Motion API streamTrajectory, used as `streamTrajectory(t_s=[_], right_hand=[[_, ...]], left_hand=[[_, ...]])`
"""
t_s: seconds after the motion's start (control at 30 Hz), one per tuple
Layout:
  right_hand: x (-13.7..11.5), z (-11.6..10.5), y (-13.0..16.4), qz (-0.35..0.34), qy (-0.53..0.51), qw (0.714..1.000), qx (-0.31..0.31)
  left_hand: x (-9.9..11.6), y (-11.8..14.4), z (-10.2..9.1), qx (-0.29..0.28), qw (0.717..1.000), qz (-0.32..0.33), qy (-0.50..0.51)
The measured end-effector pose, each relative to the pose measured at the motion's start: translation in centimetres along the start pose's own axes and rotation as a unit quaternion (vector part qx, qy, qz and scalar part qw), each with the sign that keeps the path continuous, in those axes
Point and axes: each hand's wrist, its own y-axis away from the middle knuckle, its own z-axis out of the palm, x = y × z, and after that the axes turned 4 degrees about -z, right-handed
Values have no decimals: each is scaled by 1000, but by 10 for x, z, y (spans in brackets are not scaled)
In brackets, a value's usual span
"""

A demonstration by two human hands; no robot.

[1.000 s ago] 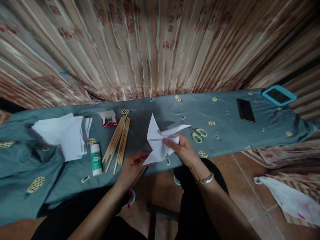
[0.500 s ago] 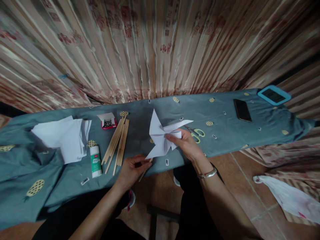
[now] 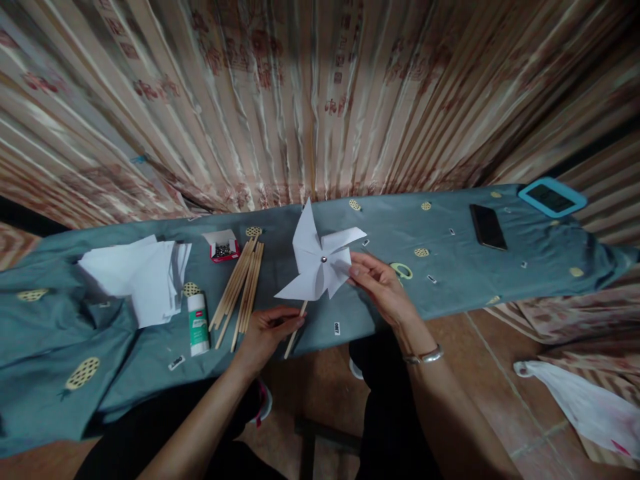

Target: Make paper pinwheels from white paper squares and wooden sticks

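A white paper pinwheel (image 3: 319,260) with a metal pin at its centre stands on a thin wooden stick (image 3: 295,328). My left hand (image 3: 267,330) pinches that stick near the table's front edge. My right hand (image 3: 380,283) touches the pinwheel's right blade with its fingertips, fingers spread. Both hover over a table draped in blue-grey cloth (image 3: 450,280).
On the cloth lie a bundle of wooden sticks (image 3: 240,287), a glue stick (image 3: 198,325), a small red box of pins (image 3: 223,245), a pile of white paper (image 3: 140,277), green-handled scissors (image 3: 403,269), a black phone (image 3: 487,227) and a blue-framed device (image 3: 551,197). A curtain hangs behind.
The pinwheel has turned to face me and risen upright on its stick. My right hand let go of its centre and now only touches a blade.
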Motion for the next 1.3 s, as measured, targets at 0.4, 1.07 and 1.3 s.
streamTrajectory(t_s=[0.4,1.07,1.3], right_hand=[[7,2,-4,1,-25,1000,-3],[1,26,13,-19,-43,998,-44],[-8,17,23,-109,80,990,40]], left_hand=[[14,-9,2,-10,999,35,3],[22,-17,9,-30,994,103,-4],[21,-21,4,-27,991,129,2]])
